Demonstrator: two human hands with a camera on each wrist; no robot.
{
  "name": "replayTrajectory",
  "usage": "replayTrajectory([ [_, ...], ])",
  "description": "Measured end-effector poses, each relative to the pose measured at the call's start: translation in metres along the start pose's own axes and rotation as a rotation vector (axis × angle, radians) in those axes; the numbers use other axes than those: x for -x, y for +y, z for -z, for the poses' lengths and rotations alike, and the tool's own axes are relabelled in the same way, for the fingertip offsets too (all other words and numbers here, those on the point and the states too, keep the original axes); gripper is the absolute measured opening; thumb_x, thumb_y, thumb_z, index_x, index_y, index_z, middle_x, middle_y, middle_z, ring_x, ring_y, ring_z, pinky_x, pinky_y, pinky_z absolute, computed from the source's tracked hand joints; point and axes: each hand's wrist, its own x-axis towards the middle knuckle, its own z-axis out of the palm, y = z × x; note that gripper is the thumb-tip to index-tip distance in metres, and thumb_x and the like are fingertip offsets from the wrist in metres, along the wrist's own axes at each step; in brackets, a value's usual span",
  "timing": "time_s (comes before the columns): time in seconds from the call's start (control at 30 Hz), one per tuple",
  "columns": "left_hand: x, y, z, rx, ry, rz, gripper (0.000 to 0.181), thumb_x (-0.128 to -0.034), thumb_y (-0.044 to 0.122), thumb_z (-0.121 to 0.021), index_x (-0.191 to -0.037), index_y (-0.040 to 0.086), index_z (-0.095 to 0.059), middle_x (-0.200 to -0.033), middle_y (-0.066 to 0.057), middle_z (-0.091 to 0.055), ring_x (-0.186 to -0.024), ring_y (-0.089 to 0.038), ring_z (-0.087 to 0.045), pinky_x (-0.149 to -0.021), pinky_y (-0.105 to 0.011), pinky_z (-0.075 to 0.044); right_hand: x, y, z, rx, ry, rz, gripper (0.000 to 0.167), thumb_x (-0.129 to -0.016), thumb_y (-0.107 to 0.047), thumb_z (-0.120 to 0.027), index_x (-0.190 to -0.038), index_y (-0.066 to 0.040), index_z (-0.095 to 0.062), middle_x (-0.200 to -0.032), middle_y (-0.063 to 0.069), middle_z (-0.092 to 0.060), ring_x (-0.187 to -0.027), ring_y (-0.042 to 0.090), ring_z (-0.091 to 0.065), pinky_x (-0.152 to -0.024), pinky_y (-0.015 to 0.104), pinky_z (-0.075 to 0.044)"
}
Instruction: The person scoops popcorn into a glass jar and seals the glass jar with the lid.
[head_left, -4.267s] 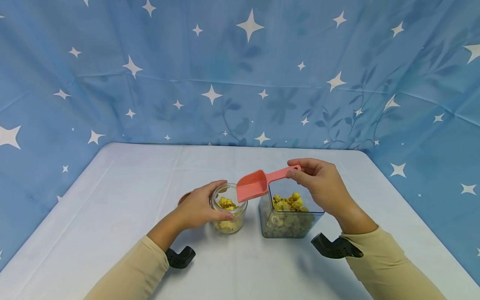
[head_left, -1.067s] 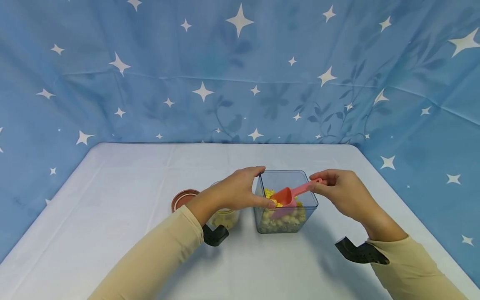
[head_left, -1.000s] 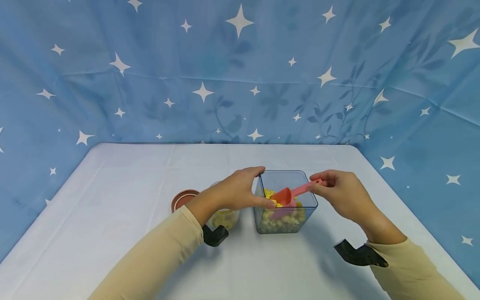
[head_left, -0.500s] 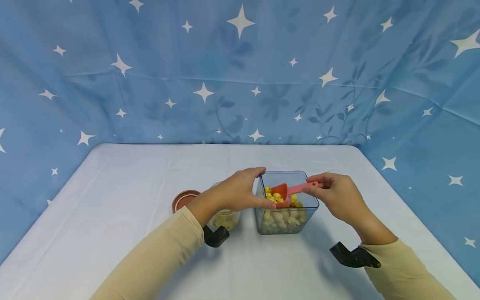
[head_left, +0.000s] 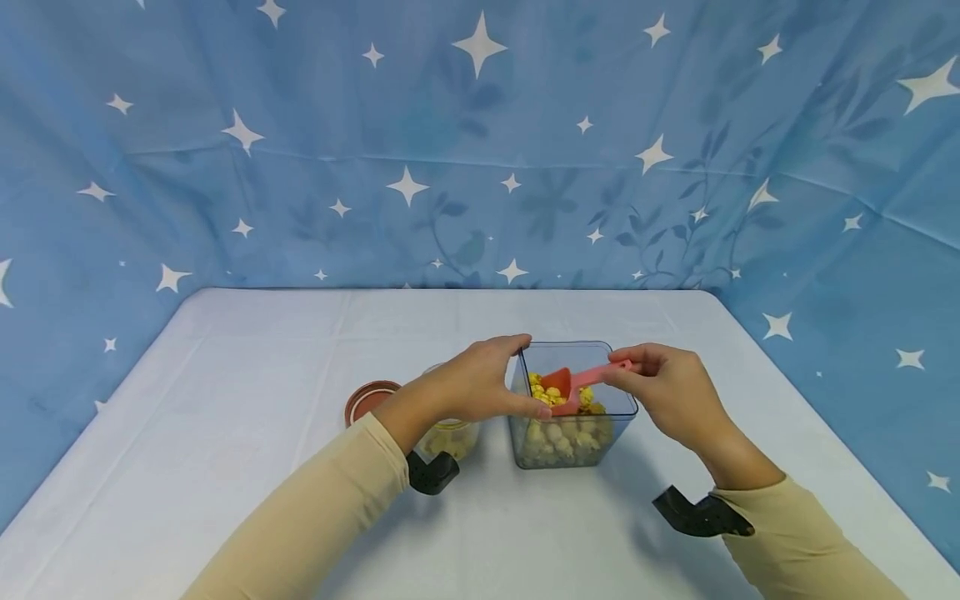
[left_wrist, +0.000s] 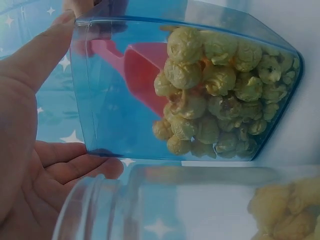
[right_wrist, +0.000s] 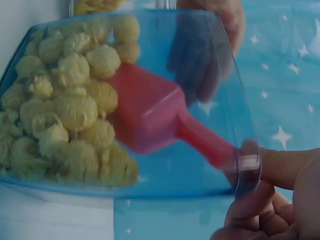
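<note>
Two jobs at once: your left hand [head_left: 474,385] grips the clear box [head_left: 568,353], your right hand [head_left: 671,390] pinches the pink scoop [head_left: 574,393] dipped inside, so slide it gently under the popcorn [right_wrist: 75,110].

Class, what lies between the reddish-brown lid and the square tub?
A glass jar, partly hidden by the left hand, stands between the lid and the tub, as the head view shows.

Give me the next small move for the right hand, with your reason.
Probably tilt the pink scoop so its mouth faces further up: the right hand pinches it, its lip is down among the popcorn in the clear container, and the left hand grips that container.
</note>
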Motion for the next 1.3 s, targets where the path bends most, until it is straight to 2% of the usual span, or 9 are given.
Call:
replayTrajectory([
  [0.13, 0.0, 0.0, -0.001, 0.0, -0.003, -0.006, 0.1, -0.0829, 0.052, -0.078, -0.159, 0.01, -0.028, -0.158, -0.005, -0.036, -0.143, -0.022, -0.035, -0.114, -0.044, -0.034, 0.001, 0.004, 0.002, -0.004, 0.009, -0.07, 0.037, -0.096, -0.028, -0.07, -0.116, 0.003, -0.071, -0.09, 0.009, -0.07, -0.082, 0.024, -0.058, -0.06, 0.028, -0.045],
  [0.27, 0.0, 0.001, 0.0, -0.005, 0.0, 0.004, 0.101, -0.0822, 0.054, -0.078, -0.159, 0.012, -0.028, -0.158, -0.004, -0.036, -0.143, -0.022, -0.035, -0.113, -0.044, -0.034, 0.0, 0.003, -0.001, 0.006, 0.02, -0.053, 0.037, -0.095, -0.028, -0.071, -0.115, 0.003, -0.071, -0.09, 0.01, -0.07, -0.081, 0.027, -0.06, -0.057, 0.028, -0.046],
  [0.4, 0.0, 0.001, 0.001, 0.0, 0.006, 0.008, 0.101, -0.0816, 0.054, -0.079, -0.159, 0.012, -0.028, -0.158, -0.004, -0.036, -0.143, -0.022, -0.035, -0.113, -0.044, -0.035, 0.0, 0.0, 0.0, 0.005, -0.011, -0.019, 0.035, -0.094, -0.027, -0.073, -0.114, 0.002, -0.072, -0.088, 0.007, -0.071, -0.078, 0.025, -0.062, -0.056, 0.026, -0.046],
  [0.63, 0.001, 0.002, 0.001, 0.004, 0.0, 0.021, 0.102, -0.0814, 0.054, -0.079, -0.159, 0.011, -0.028, -0.159, -0.005, -0.036, -0.143, -0.022, -0.035, -0.113, -0.044, -0.035, 0.0, 0.002, 0.006, -0.033, -0.018, -0.083, 0.041, -0.095, -0.032, -0.071, -0.118, 0.002, -0.07, -0.096, 0.01, -0.071, -0.092, 0.027, -0.058, -0.068, 0.03, -0.048],
  [0.83, 0.001, 0.001, 0.002, -0.003, 0.004, 0.014, 0.102, -0.0821, 0.054, -0.078, -0.159, 0.01, -0.027, -0.159, -0.005, -0.035, -0.144, -0.023, -0.034, -0.114, -0.044, -0.034, -0.002, 0.005, -0.003, -0.064, -0.051, -0.076, 0.043, -0.096, -0.033, -0.07, -0.12, 0.003, -0.069, -0.098, 0.01, -0.072, -0.089, 0.024, -0.06, -0.067, 0.03, -0.05],
  [0.97, 0.001, 0.001, 0.001, 0.0, -0.003, 0.007, 0.102, -0.0825, 0.054, -0.078, -0.159, 0.01, -0.027, -0.159, -0.006, -0.034, -0.145, -0.023, -0.032, -0.114, -0.044, -0.033, -0.003, 0.008, -0.002, -0.088, -0.034, -0.101, 0.043, -0.096, -0.033, -0.07, -0.121, 0.002, -0.068, -0.1, 0.01, -0.07, -0.091, 0.022, -0.06, -0.072, 0.031, -0.049],
  [1.13, 0.001, 0.001, 0.001, 0.001, 0.001, 0.013, 0.102, -0.0824, 0.053, -0.079, -0.159, 0.011, -0.027, -0.16, -0.005, -0.034, -0.145, -0.023, -0.032, -0.114, -0.043, -0.033, -0.006, 0.011, -0.002, -0.124, -0.046, -0.091, 0.045, -0.096, -0.032, -0.07, -0.122, 0.004, -0.067, -0.102, 0.01, -0.07, -0.092, 0.022, -0.063, -0.075, 0.028, -0.052],
  [1.3, 0.0, 0.0, 0.001, -0.004, -0.002, 0.017, 0.102, -0.0826, 0.054, -0.078, -0.159, 0.011, -0.026, -0.159, -0.005, -0.034, -0.145, -0.023, -0.033, -0.114, -0.043, -0.032, -0.007, 0.015, 0.0, -0.177, -0.024, -0.107, 0.044, -0.096, -0.028, -0.07, -0.125, 0.006, -0.065, -0.092, 0.002, -0.068, -0.082, 0.016, -0.056, -0.068, 0.025, -0.046],
])
